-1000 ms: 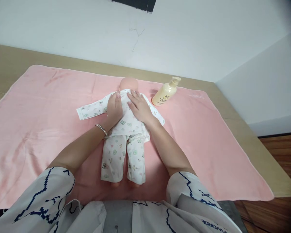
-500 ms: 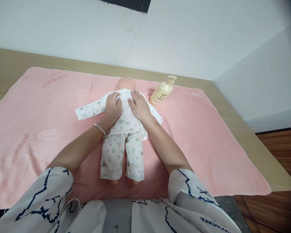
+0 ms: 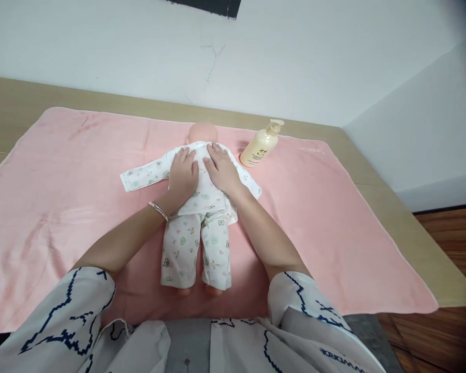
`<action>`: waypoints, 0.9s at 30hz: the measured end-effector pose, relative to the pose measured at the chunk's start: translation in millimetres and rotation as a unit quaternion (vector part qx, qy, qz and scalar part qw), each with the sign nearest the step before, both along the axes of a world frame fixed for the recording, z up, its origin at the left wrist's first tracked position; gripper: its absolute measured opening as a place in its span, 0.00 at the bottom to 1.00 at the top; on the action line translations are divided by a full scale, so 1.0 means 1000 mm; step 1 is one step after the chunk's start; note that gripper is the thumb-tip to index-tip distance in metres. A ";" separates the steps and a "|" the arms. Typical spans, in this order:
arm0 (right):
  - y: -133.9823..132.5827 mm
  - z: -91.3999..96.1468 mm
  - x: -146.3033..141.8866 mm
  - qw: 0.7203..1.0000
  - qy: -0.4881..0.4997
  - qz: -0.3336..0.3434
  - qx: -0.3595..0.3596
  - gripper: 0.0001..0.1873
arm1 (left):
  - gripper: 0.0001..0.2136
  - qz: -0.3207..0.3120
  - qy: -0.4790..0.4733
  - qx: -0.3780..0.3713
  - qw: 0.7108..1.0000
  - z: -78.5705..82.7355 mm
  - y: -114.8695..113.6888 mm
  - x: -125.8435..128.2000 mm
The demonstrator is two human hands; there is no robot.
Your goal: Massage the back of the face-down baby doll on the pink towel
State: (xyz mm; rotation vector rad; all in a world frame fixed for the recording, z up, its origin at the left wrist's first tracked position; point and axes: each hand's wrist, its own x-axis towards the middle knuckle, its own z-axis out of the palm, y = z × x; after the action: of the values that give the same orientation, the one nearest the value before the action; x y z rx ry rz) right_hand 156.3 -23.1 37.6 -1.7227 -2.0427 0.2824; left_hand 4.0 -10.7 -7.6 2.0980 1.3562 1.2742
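A baby doll (image 3: 202, 133) lies on a pink blanket (image 3: 314, 228), its bald head away from me and its feet toward me. It wears a white printed top (image 3: 207, 199) and matching trousers (image 3: 180, 248). My left hand (image 3: 183, 176) rests flat on the left side of the top, near the shoulder, with its fingers stretched out. On the right side of the top lies my right hand (image 3: 222, 171), its fingers also extended and the thumb apart. Neither hand grasps anything. The doll's face is not visible.
A cream pump bottle (image 3: 259, 148) stands on the blanket, right of the doll's head. The blanket covers much of a wooden-topped table (image 3: 411, 248). Behind it rises a white wall (image 3: 120, 52). Brown wooden flooring (image 3: 450, 336) shows at the lower right.
My left hand has shifted slightly on the doll's top, its fingers straighter and thumb closer in. The right hand has barely moved and stays on the top.
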 end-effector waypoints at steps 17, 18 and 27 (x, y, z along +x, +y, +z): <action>-0.021 0.016 -0.009 0.998 -0.052 -0.031 -0.033 0.29 | 0.24 0.012 0.123 -0.038 0.992 0.009 -0.008 -0.001; -0.014 0.014 -0.002 0.999 -0.041 -0.020 -0.030 0.29 | 0.24 0.014 0.136 -0.027 0.990 0.011 -0.017 0.003; -0.048 0.010 -0.039 0.983 -0.172 -0.059 0.014 0.29 | 0.24 -0.023 0.122 -0.079 0.989 0.013 0.021 -0.017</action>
State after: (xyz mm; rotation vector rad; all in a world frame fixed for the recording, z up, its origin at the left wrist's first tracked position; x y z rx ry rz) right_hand 117.3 -71.2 47.2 -1.9772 -2.1517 -0.0900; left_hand -13.2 10.2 5.1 2.2136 1.4464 0.8820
